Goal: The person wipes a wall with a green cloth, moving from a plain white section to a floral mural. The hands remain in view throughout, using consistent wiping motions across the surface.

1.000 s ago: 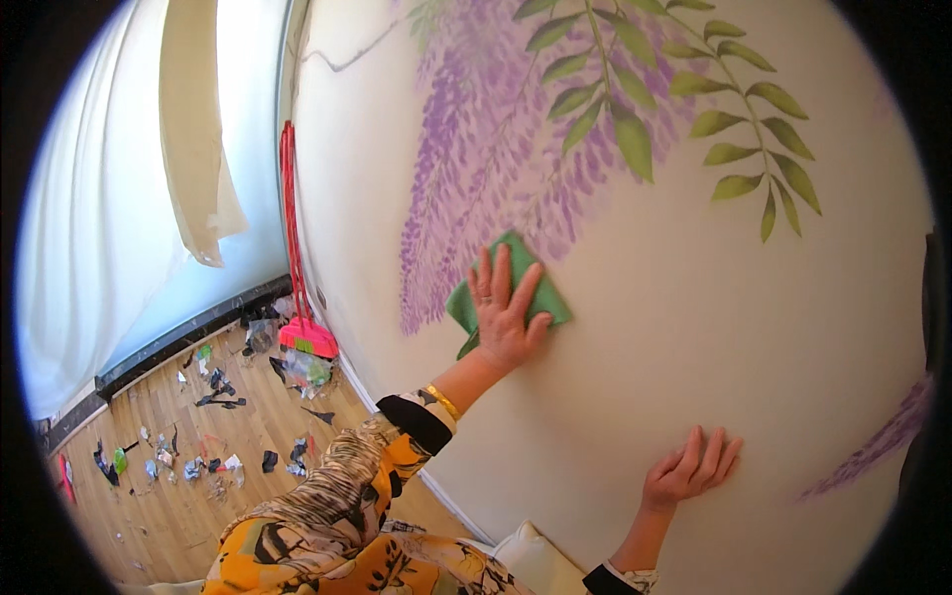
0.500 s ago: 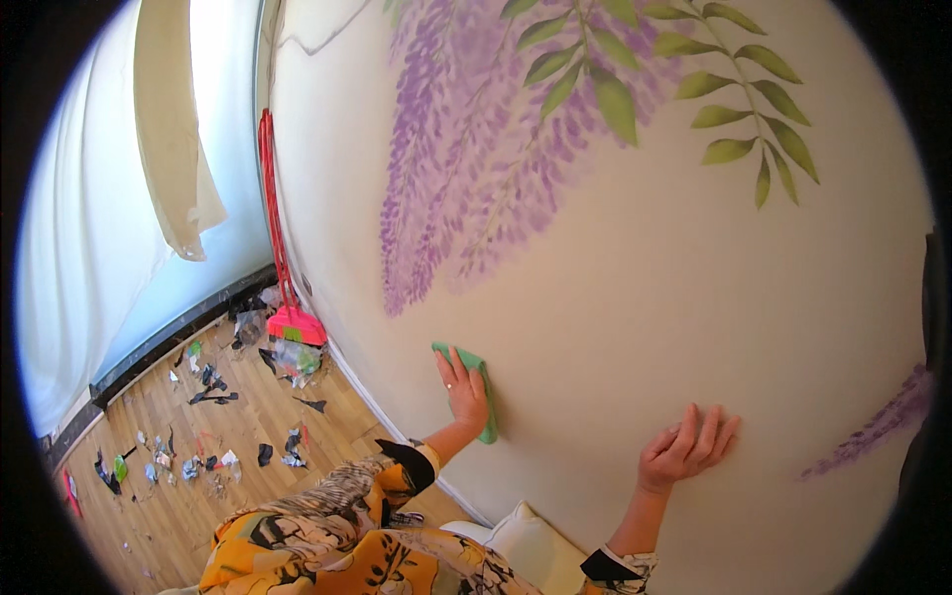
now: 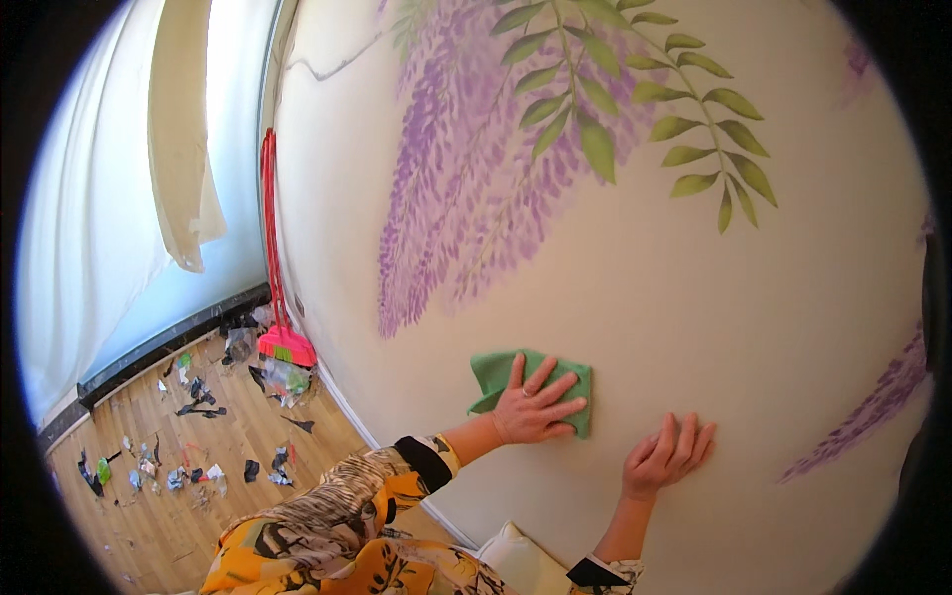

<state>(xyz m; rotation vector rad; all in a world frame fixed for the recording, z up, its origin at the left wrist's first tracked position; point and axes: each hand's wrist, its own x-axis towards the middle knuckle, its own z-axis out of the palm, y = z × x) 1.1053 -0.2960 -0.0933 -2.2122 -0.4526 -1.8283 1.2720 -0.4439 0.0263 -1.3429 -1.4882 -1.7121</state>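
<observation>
My left hand point(image 3: 540, 405) holds a green cleaning cloth point(image 3: 493, 375) flat against the cream wall point(image 3: 684, 327), its fingers spread over the cloth. A ring shows on one finger. The cloth's upper left corner is folded and sticks out past the hand; the part beneath the palm is hidden. Farther right, my right hand point(image 3: 666, 458) rests with its fingertips on or close to the wall. Its fingers are extended and slightly bent, and nothing shows in them. Purple hanging blossoms point(image 3: 436, 208) and green leaves point(image 3: 595, 149) are painted on the wall above both hands.
A red broom and dustpan point(image 3: 287, 345) lean in the corner at the left. Scraps and plastic litter point(image 3: 203, 397) lie across the wooden floor point(image 3: 223, 436). White curtains point(image 3: 89, 218) hang at the far left. A cream cushioned piece point(image 3: 521, 563) stands low against the wall.
My left hand and the green cloth have moved right along the wall, closer to my right hand. More of the cloth now shows spread out. The whole view has shifted slightly.
</observation>
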